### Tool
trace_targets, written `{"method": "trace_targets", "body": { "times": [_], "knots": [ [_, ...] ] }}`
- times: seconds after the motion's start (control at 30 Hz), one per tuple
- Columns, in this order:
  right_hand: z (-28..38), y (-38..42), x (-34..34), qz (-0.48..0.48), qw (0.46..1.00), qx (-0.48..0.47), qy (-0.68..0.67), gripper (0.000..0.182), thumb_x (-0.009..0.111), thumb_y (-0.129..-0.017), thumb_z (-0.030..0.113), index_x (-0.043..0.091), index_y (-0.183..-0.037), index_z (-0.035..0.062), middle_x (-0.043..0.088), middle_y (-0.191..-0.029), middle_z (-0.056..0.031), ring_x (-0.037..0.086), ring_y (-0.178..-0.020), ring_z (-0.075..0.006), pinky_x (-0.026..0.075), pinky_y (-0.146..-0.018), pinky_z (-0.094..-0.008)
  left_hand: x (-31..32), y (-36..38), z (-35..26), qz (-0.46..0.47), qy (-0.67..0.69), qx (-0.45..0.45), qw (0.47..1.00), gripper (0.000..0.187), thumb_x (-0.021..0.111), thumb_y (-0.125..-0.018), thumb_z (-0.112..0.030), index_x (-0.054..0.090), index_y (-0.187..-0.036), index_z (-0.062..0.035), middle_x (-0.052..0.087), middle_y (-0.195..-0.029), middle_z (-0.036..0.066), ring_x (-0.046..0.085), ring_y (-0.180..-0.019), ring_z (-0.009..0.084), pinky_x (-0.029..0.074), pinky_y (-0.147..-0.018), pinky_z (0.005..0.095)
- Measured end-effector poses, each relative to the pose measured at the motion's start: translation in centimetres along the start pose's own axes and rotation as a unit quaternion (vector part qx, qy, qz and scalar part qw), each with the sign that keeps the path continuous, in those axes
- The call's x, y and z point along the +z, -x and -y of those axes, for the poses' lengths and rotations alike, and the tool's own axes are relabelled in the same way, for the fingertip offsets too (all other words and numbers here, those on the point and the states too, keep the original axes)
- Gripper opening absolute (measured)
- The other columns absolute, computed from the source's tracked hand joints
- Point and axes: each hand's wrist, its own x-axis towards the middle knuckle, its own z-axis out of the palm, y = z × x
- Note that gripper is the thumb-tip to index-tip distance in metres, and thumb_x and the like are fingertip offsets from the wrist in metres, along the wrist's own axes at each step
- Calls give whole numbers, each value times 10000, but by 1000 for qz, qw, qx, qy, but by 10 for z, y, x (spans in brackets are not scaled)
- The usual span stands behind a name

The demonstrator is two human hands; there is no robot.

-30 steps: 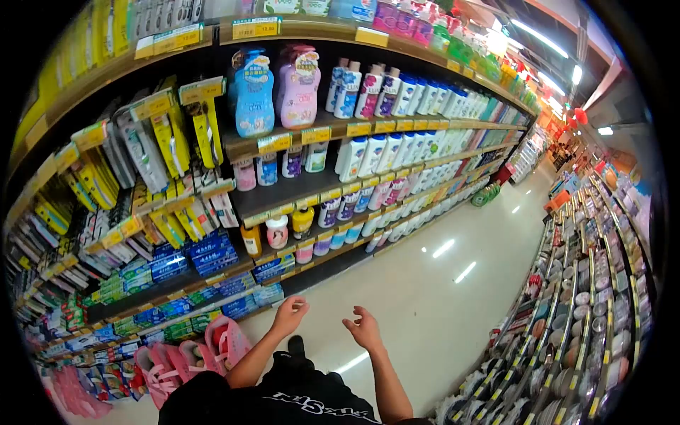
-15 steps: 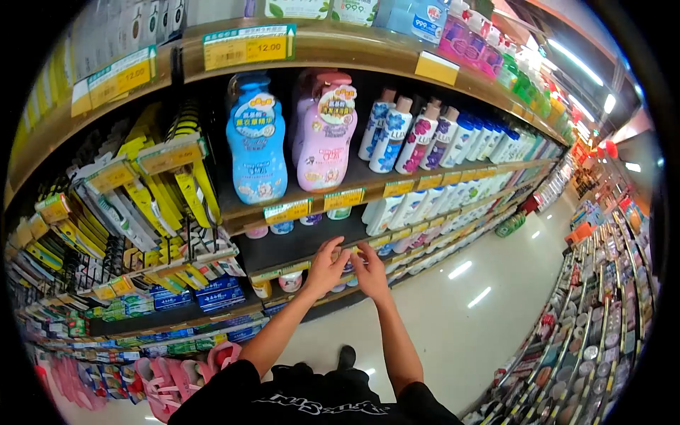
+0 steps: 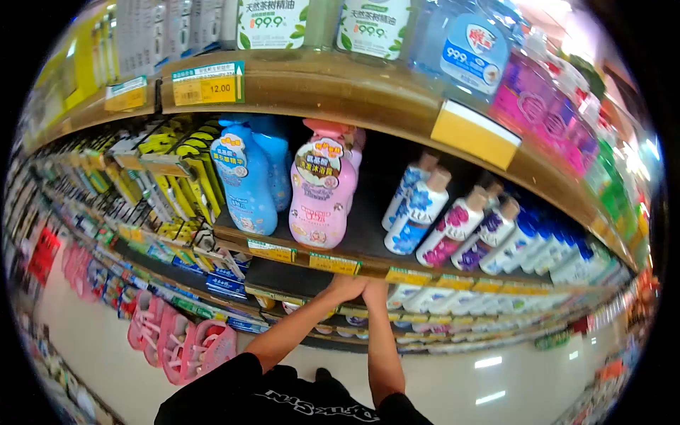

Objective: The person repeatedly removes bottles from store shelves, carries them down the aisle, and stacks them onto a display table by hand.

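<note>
Both arms stretch forward to the lower shelf, just beneath the price rail of the shelf above. My left hand (image 3: 346,288) and my right hand (image 3: 375,290) are side by side, close together at the wrists. Their fingers are hidden under the shelf edge, so what they touch or hold does not show. White bottles (image 3: 425,297) stand on the lower shelf just right of my right hand. Above my hands, a pink bottle (image 3: 322,202) and a blue bottle (image 3: 248,188) stand upright at the shelf front. White LUX bottles (image 3: 418,221) stand farther right.
A thick wooden shelf edge (image 3: 297,81) with price tags crosses the top, carrying large blue detergent jugs (image 3: 471,49). Yellow-packed goods (image 3: 188,159) hang on hooks at left. Below them are pink slippers (image 3: 191,343). Glossy floor (image 3: 460,382) shows at lower right.
The view has come closer to the shelves and turned. My hands, earlier in sight with curved fingers before the lower shelf, have gone forward under the upper shelf's edge.
</note>
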Motion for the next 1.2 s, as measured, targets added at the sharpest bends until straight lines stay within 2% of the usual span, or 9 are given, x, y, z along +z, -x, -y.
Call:
{"method": "trace_targets", "body": {
  "times": [0.23,0.33,0.43,0.5,0.6,0.83,0.97,1.1,1.2],
  "knots": [
    [-11,-15,-7,55,998,7,35,431,540,-907,313,576,-1225,24,551,-1314,-183,487,-1233,-339,355,-1032,-424,12,-16,9,71,-84,-75,991,485,501,-914,-361,544,-1248,-12,562,-1279,220,504,-1219,353,390,-1014,411],
    [6,-10,-14,86,985,145,-36,436,561,-920,264,534,-1271,6,515,-1354,-178,478,-1219,-333,335,-1051,-407,13,5,-25,-25,-76,-85,993,444,505,-914,-310,549,-1236,-7,585,-1230,220,530,-1171,358,393,-1001,416],
    [-28,4,11,-39,976,22,-211,498,589,-928,277,472,-1316,-13,517,-1271,-193,502,-1150,-301,384,-991,-410,20,25,-13,-59,76,45,994,533,478,-949,-354,440,-1350,-6,529,-1262,257,497,-1170,402,366,-1010,435],
    [22,33,-5,-128,934,-53,-330,543,612,-930,281,432,-1341,-25,484,-1269,-212,506,-1153,-270,414,-952,-377,23,48,-23,-109,77,78,988,595,470,-964,-378,355,-1401,9,487,-1309,234,453,-1207,363,328,-1033,424],
    [37,56,-16,-133,957,-96,-238,641,629,-927,299,340,-1414,-2,365,-1349,-204,449,-1211,-303,405,-966,-411,28,74,-28,-131,151,96,975,712,459,-969,-405,195,-1465,34,444,-1341,235,420,-1222,362,302,-1043,430],
    [119,142,-33,-85,943,-47,-319,658,643,-914,295,337,-1425,18,361,-1324,-174,432,-1225,-298,411,-965,-415,5,158,-38,-169,122,138,968,861,473,-942,-477,62,-1508,24,385,-1392,228,370,-1281,340,256,-1075,420],
    [129,200,-5,-85,936,-151,-305,586,598,-922,209,347,-1411,7,378,-1302,-166,472,-1172,-302,418,-957,-417,-20,237,-43,-198,174,109,958,1000,524,-881,-595,44,-1512,15,199,-1537,204,215,-1416,303,152,-1139,401],
    [169,271,21,72,898,-137,-411,738,635,-886,232,223,-1440,-30,257,-1368,-196,440,-1221,-359,424,-989,-466,-54,329,-46,-262,164,111,945,1056,574,-848,-600,24,-1513,9,135,-1560,197,151,-1440,287,117,-1154,399],
    [225,338,42,121,872,-144,-452,672,600,-883,160,250,-1420,-41,342,-1336,-185,470,-1187,-314,436,-975,-435,-78,405,-38,-329,150,104,927,1063,592,-847,-581,7,-1514,5,107,-1568,190,131,-1446,272,132,-1156,389]
  ]
}}
